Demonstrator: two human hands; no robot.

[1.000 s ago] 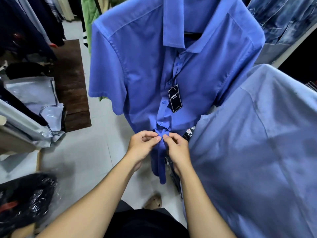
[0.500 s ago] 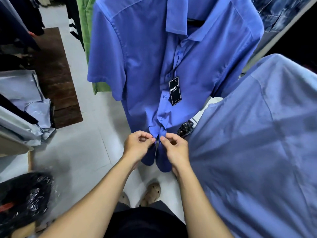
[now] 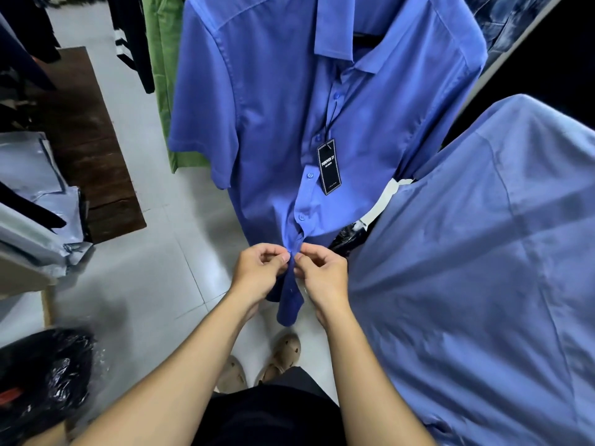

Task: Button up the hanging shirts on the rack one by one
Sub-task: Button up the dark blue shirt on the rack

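Note:
A blue short-sleeved shirt (image 3: 264,123) hangs on a black hanger in front of me, with a black price tag (image 3: 329,166) on its front. Several buttons down its placket are done up. My left hand (image 3: 257,272) pinches the left edge of the placket near the hem, and my right hand (image 3: 322,273) pinches the right edge, the fingertips almost meeting. The shirt's tail hangs between my wrists. A paler blue shirt (image 3: 483,268) hangs close on the right, its front hidden.
A green garment (image 3: 164,75) and dark clothes hang behind on the left. A dark wooden platform (image 3: 93,156) and grey plastic bags (image 3: 38,188) lie to the left, and a black wrapped bundle (image 3: 48,375) is at lower left. Denim hangs at top right. My sandalled feet stand on white tiles.
Both hands have moved lower down the placket toward the hem, still pinching its two edges. The camera has tilted down, so more floor and my feet show.

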